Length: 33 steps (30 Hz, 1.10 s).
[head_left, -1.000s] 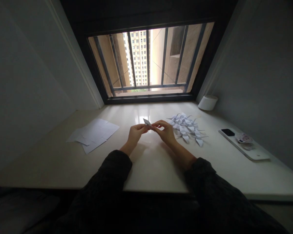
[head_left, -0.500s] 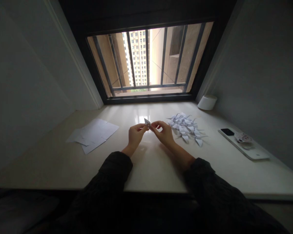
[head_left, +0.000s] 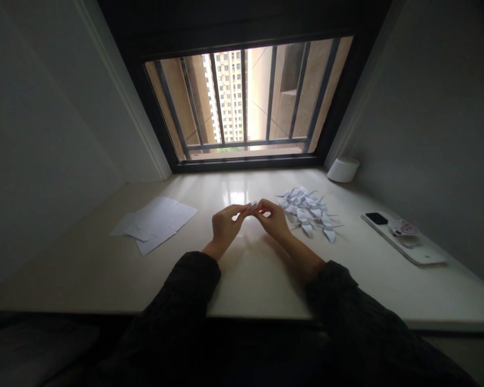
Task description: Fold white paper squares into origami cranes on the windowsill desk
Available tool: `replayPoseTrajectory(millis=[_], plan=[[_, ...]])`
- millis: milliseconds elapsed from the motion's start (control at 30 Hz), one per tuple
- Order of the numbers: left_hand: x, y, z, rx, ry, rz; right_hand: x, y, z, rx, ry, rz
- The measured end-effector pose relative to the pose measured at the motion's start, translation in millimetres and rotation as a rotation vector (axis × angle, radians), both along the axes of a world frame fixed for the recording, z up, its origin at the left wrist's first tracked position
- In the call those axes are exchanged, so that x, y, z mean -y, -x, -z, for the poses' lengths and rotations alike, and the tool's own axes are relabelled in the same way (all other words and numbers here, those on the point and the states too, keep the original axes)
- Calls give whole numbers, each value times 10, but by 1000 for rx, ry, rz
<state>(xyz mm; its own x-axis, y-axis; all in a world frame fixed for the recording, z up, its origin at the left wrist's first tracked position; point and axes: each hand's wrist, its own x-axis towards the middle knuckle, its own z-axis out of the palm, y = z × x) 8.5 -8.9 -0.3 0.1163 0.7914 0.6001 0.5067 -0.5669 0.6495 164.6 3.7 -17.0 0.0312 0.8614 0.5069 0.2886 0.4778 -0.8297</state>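
Observation:
Between my fingertips is a small piece of folded white paper [head_left: 253, 205], mostly covered by the fingers. My left hand [head_left: 227, 219] pinches it from the left, thumb and forefinger closed together. From the other side my right hand [head_left: 272, 217] grips it in the same kind of pinch. Both hands meet above the middle of the sill. Just right of my right hand lies a heap of folded paper cranes [head_left: 302, 204], several of them with wings and pointed ends showing. Farther to the left rest flat sheets of white paper [head_left: 165, 217], overlapping one another.
A phone in a pale case [head_left: 403, 239] lies at the right, with a round decorated grip on its back. A white cylindrical object [head_left: 342, 170] stands in the far right corner. Behind the sill is a dark-framed window [head_left: 246, 163] with bars outside.
The folded paper has turned in my fingers: its upright point no longer shows, and only a small slanted bit is visible. My fingertips have drawn closer together around it.

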Motion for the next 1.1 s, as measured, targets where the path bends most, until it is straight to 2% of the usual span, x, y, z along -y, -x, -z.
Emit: replayPoseTrajectory(millis=[200,500,633,767,967,1100], plan=[[41,-7,-51,176,43,2,-109,-1,57,-239,91,-187],[44,-7,-53,276,38,89,-99,-13,38,-302,113,-280],[26,-8,-35,302,105,139,-113,-27,48,-304,105,-284],[-23,-29,6,383,179,141,-133,-37,69,-266,123,-226],[-99,-67,75,654,414,167,-104,-7,55,-277,207,-150],[-108,-44,65,648,532,198,-66,24,34,-315,232,-185]])
